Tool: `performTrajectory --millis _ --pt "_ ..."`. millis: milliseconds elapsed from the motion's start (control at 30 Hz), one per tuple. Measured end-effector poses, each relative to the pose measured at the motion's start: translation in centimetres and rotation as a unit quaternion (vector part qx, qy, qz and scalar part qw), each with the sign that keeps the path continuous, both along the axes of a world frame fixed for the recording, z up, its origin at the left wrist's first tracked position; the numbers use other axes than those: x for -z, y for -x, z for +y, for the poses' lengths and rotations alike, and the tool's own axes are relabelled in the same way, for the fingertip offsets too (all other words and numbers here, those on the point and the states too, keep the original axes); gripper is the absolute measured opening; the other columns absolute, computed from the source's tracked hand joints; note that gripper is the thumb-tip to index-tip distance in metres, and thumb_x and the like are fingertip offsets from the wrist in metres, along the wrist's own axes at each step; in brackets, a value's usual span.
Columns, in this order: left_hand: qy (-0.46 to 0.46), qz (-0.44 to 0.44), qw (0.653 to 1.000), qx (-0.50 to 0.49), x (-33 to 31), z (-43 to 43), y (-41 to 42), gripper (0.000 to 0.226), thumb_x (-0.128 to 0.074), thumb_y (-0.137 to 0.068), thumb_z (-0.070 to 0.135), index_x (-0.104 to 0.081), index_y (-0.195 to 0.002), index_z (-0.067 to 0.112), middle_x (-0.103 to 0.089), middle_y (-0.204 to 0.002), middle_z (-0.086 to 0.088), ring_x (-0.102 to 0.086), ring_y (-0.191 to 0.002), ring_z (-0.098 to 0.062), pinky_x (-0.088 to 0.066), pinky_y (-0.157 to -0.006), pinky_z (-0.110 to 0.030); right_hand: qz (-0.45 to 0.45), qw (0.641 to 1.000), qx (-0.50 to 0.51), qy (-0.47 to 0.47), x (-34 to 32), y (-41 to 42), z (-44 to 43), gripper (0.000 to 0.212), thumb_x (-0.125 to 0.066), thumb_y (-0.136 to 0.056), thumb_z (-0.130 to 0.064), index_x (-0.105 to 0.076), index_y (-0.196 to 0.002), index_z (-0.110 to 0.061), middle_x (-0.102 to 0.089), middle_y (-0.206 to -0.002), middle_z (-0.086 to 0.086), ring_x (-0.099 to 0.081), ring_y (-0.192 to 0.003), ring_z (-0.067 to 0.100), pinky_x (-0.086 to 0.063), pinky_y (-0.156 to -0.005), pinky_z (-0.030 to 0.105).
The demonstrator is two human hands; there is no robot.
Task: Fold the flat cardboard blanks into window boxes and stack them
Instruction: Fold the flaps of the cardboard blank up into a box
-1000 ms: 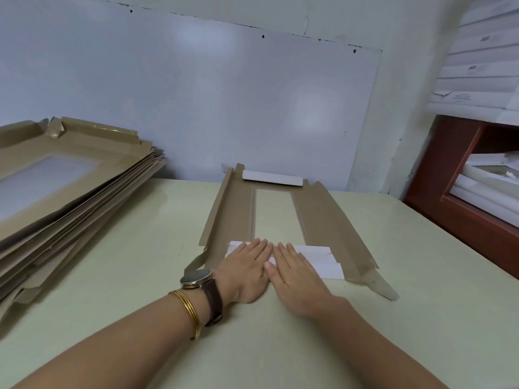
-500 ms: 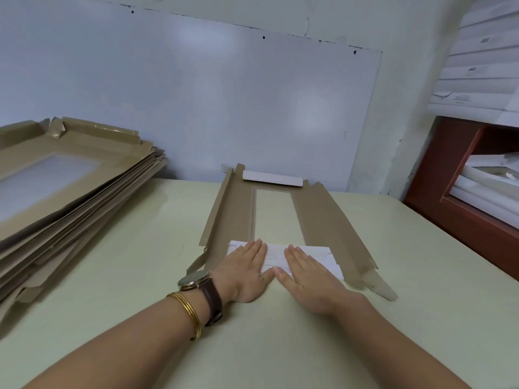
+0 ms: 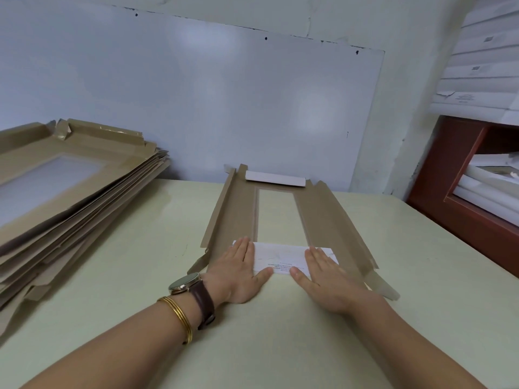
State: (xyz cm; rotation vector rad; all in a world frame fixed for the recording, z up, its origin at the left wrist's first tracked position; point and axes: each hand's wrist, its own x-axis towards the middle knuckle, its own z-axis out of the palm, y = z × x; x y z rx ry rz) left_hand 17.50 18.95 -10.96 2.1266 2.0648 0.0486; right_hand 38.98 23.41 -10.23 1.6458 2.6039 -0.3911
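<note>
Head view: cardboard blank (image 3: 323,220) lies flat on table (image 3: 112,262), long axis running away from person. Left hand (image 3: 238,273) and right hand (image 3: 323,272), both flat with fingers straight, press its near white flap (image 3: 280,258), equally close; nothing gripped

Counter (image 3: 280,332): we see a pale cream top that runs back to the wall.
Middle: one flat cardboard blank (image 3: 323,220) lies on it, brown side up, long side edges lifted a little.
Left: a slanting stack of cardboard pieces (image 3: 84,197) rests on it, well apart from the single blank.
</note>
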Motion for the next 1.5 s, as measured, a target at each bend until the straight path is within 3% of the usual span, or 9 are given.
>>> performTrajectory --millis 633,767,833,900,1000,1100,1233,1400,1500 --pt "-0.021 -0.003 1.0 -0.012 0.6 0.1 0.0 0.087 -0.013 -0.094 0.066 0.009 -0.152 0.004 0.013 -0.16 -0.011 0.014 -0.148 -0.02 0.014 -0.113 -0.027 -0.089 0.99 0.105 0.034 -1.1 -0.5 -0.4 0.105 -0.01 -0.083 -0.082 0.017 -0.152 -0.008 0.021 -0.161 0.004 0.017 -0.148 0.016 -0.008 -0.121 0.046" --pt "-0.01 -0.017 1.0 -0.016 0.3 0.0 0.0 0.086 -0.016 -0.095 0.065 0.006 -0.152 0.004 0.01 -0.161 -0.011 0.012 -0.148 -0.021 0.01 -0.116 -0.029 -0.086 0.99 0.103 0.042 -1.6 -0.1 -0.4 0.103 -0.014 -0.087 -0.079 0.014 -0.152 -0.004 0.018 -0.161 0.01 0.014 -0.149 0.021 -0.002 -0.122 0.041" --pt "-0.005 -0.055 0.998 -0.022 -0.3 0.1 0.0 0.082 -0.019 -0.097 0.061 -0.001 -0.153 0.004 0.004 -0.162 -0.011 0.005 -0.149 -0.021 0.004 -0.118 -0.03 -0.055 0.99 0.116 0.064 -2.3 0.0 0.0 0.101 -0.017 -0.088 -0.078 0.005 -0.154 -0.004 0.011 -0.162 0.012 0.005 -0.15 0.024 -0.009 -0.121 0.041" --pt "-0.01 -0.125 0.991 -0.041 -1.2 0.2 0.1 0.07 -0.024 -0.1 0.053 -0.026 -0.147 0.002 -0.013 -0.158 -0.014 -0.012 -0.146 -0.025 -0.01 -0.118 -0.033 -0.012 0.989 0.121 0.087 -3.4 -0.2 0.7 0.091 -0.022 -0.091 -0.074 -0.019 -0.153 -0.008 -0.012 -0.16 0.012 -0.021 -0.146 0.027 -0.025 -0.115 0.039" --pt "-0.032 -0.191 0.978 -0.073 -2.2 0.3 0.4 0.045 -0.026 -0.103 0.037 -0.057 -0.113 0.005 -0.038 -0.142 -0.02 -0.019 -0.139 -0.028 -0.016 -0.11 -0.031 0.075 0.986 0.125 0.084 -4.7 -0.8 1.3 0.056 -0.036 -0.094 -0.06 -0.056 -0.124 -0.016 -0.06 -0.115 -0.002 -0.059 -0.1 0.015 -0.046 -0.078 0.027" --pt "-0.059 -0.235 0.964 -0.114 -2.8 0.2 0.7 0.037 -0.033 -0.099 0.034 -0.062 -0.108 0.013 -0.042 -0.136 -0.016 -0.017 -0.138 -0.028 -0.016 -0.105 -0.029 0.136 0.976 0.162 0.044 -5.3 -1.2 1.2 0.036 -0.044 -0.095 -0.05 -0.052 -0.1 -0.016 -0.051 -0.093 -0.004 -0.052 -0.081 0.012 -0.039 -0.068 0.027" --pt "-0.086 -0.339 0.922 -0.164 -3.1 -0.3 0.6 0.055 -0.05 -0.084 0.03 -0.047 -0.138 0.02 -0.036 -0.135 -0.01 -0.022 -0.13 -0.027 -0.026 -0.093 -0.026 0.235 0.948 0.212 0.021 -5.1 -2.0 1.1 0.058 -0.055 -0.095 -0.04 -0.042 -0.136 -0.002 -0.048 -0.134 0.009 -0.048 -0.124 0.027 -0.043 -0.092 0.033" --pt "-0.137 -0.424 0.869 -0.218 -3.2 -0.6 1.0 0.05 -0.063 -0.084 0.015 -0.051 -0.133 0.02 -0.041 -0.135 -0.007 -0.035 -0.128 -0.026 -0.035 -0.103 -0.032 0.402 0.88 0.248 0.047 -4.9 -3.5 0.8 0.063 -0.068 -0.089 -0.024 -0.04 -0.14 0.0 -0.055 -0.135 0.011 -0.059 -0.113 0.028 -0.052 -0.093 0.044" --pt "-0.139 -0.503 0.825 -0.218 -3.8 -1.0 1.2 0.048 -0.066 -0.084 0.011 -0.051 -0.13 0.014 -0.049 -0.127 -0.007 -0.051 -0.112 -0.024 -0.044 -0.088 -0.031 0.462 0.847 0.253 0.075 -4.5 -4.1 0.4 0.062 -0.072 -0.087 -0.018 -0.043 -0.141 -0.004 -0.063 -0.127 0.004 -0.063 -0.106 0.024 -0.052 -0.086 0.041"
